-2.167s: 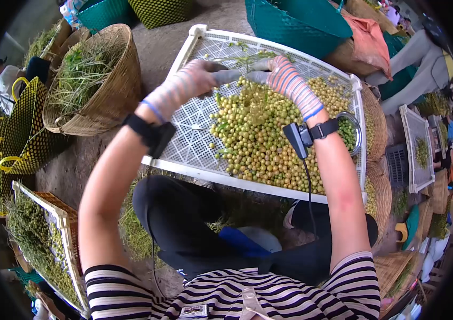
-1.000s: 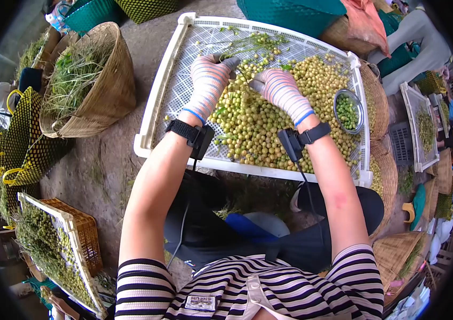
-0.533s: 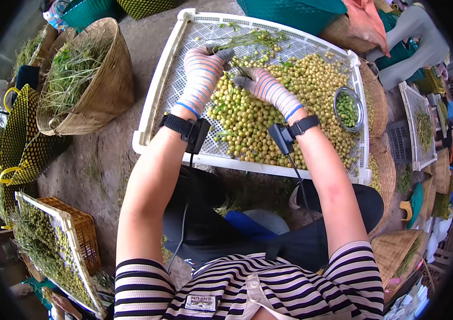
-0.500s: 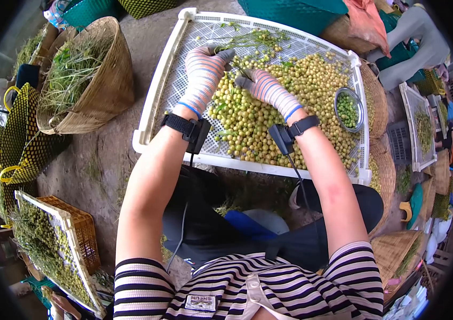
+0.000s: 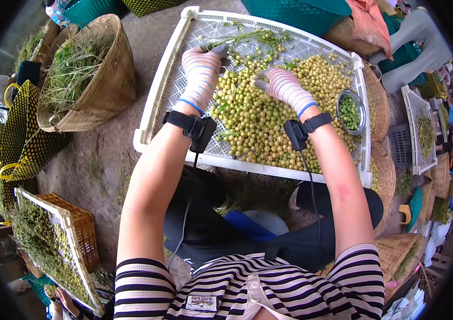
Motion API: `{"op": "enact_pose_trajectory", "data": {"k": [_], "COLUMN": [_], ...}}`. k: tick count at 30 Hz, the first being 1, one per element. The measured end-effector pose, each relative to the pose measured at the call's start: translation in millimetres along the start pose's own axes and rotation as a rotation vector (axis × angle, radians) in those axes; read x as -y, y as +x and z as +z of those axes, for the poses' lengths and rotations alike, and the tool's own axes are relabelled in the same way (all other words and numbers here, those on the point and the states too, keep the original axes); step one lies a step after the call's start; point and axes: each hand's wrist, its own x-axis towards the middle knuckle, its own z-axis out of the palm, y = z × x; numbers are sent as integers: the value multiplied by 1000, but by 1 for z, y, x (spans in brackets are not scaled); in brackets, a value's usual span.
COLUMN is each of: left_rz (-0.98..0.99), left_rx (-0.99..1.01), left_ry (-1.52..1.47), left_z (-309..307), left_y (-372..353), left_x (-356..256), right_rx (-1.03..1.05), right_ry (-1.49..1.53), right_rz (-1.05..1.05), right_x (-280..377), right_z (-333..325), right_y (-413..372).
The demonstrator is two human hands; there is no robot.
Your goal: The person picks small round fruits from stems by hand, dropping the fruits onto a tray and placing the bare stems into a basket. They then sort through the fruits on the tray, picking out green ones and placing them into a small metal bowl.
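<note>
A white plastic mesh tray (image 5: 169, 92) lies in front of me, heaped with small round yellow-green fruits (image 5: 269, 136). My left hand (image 5: 202, 69), in a striped knit glove with grey fingertips, is closed over the tray's left part. Thin green stems (image 5: 241, 60) run out from its fingertips. Just beyond lies a leafy green sprig (image 5: 261, 36) bearing a few fruits. My right hand (image 5: 285, 88), gloved alike, is over the fruit heap with fingers bent together; what they pinch, if anything, is hidden. A metal bowl (image 5: 363, 124) of greener fruits (image 5: 349, 112) rests at the tray's right side.
A woven basket (image 5: 117, 80) full of stripped stems (image 5: 74, 80) stands to the left, beside yellow-black woven bags (image 5: 21, 138). Another fruit tray (image 5: 50, 248) is at lower left. Round baskets (image 5: 383, 165) sit under the tray's right edge. A person's grey-clad leg (image 5: 415, 42) is at upper right.
My right hand has moved right, away from my left hand, over the fruits. My left hand has shifted slightly left and up, and the gap between the hands is wider.
</note>
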Motion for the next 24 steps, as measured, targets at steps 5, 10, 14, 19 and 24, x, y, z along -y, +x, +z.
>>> {"op": "enact_pose_trajectory", "data": {"k": [5, 10, 14, 19, 24], "left_rz": [-44, -4, -62, -297, -269], "left_rx": [-11, -41, 76, 403, 285], "left_ry": [-6, -186, -128, -315, -511], "left_z": [1, -12, -17, -17, -12], "left_y": [2, 8, -4, 11, -4], "left_x": [0, -13, -18, -3, -16], "right_rx": [51, -38, -116, -11, 455], "right_ry": [-74, -193, 264, 854, 1235], "right_rz": [113, 36, -140, -553, -440], "right_x": [-7, -43, -53, -5, 28], "right_z": [-14, 0, -16, -30, -12], "right_y": [-11, -28, -7, 20, 16]}}
